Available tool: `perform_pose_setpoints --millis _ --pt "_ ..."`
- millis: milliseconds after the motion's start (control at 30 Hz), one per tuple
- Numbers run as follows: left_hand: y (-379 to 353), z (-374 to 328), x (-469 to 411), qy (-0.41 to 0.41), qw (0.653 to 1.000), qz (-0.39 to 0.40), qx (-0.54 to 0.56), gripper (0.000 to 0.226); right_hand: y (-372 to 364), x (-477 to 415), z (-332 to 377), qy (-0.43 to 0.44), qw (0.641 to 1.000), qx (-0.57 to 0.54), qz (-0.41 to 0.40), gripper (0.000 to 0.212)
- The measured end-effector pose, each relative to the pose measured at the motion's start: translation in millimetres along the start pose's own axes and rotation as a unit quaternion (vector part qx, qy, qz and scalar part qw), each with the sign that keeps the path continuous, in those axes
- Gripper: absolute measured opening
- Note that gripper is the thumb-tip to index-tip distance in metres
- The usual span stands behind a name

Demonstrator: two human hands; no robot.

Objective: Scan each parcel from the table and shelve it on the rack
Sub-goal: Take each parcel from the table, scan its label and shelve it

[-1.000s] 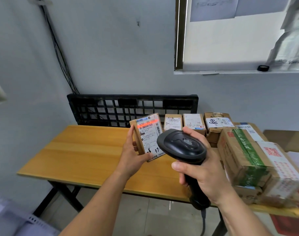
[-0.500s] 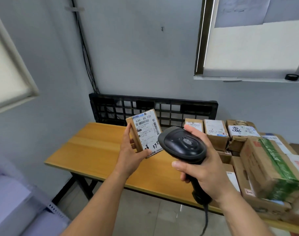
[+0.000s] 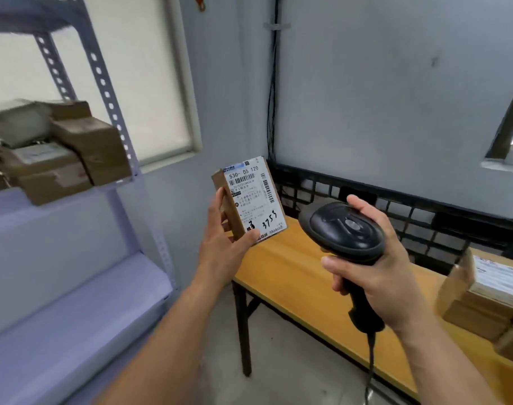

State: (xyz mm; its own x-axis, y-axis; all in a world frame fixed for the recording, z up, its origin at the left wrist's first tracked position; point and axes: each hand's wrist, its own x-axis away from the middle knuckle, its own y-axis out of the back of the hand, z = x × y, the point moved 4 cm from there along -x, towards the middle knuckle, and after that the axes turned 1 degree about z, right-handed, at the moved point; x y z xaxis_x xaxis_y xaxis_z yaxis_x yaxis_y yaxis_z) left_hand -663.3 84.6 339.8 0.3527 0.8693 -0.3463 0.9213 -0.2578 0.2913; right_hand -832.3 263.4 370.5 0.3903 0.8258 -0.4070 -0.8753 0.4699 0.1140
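Note:
My left hand (image 3: 223, 244) grips a small cardboard parcel (image 3: 251, 201) upright, its white barcode label facing me, with "3753" written on it. My right hand (image 3: 375, 276) grips the handle of a black barcode scanner (image 3: 341, 228), whose head sits just right of the parcel. Both are held in the air over the left end of the wooden table (image 3: 305, 276). The grey metal rack (image 3: 115, 118) stands at the left, with several brown parcels (image 3: 59, 150) on its upper shelf. More parcels (image 3: 483, 290) lie on the table at the right edge.
A black plastic pallet (image 3: 395, 206) leans against the wall behind the table. The rack's lower shelf (image 3: 59, 323) shows a bare pale surface. Black cables (image 3: 274, 97) run down the wall corner. The scanner's cord (image 3: 369, 363) hangs below my right hand.
My view has swung left, bringing the rack and its parcels into sight and pushing the table's parcels to the right edge. The red scan light seen on the label a second ago is gone.

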Motion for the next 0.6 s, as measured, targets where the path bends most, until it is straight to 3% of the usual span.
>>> perform_pose_setpoints --millis 367,600 --pt "191 29 -34 0.006 0.984 -0.176 0.001 0.089 -154 -77 1 0.024 0.994 -0.017 0.102 0.089" --pt "296 37 -78 0.017 0.969 -0.247 -0.008 0.089 -234 -110 4 0.018 0.99 -0.051 0.132 0.089"
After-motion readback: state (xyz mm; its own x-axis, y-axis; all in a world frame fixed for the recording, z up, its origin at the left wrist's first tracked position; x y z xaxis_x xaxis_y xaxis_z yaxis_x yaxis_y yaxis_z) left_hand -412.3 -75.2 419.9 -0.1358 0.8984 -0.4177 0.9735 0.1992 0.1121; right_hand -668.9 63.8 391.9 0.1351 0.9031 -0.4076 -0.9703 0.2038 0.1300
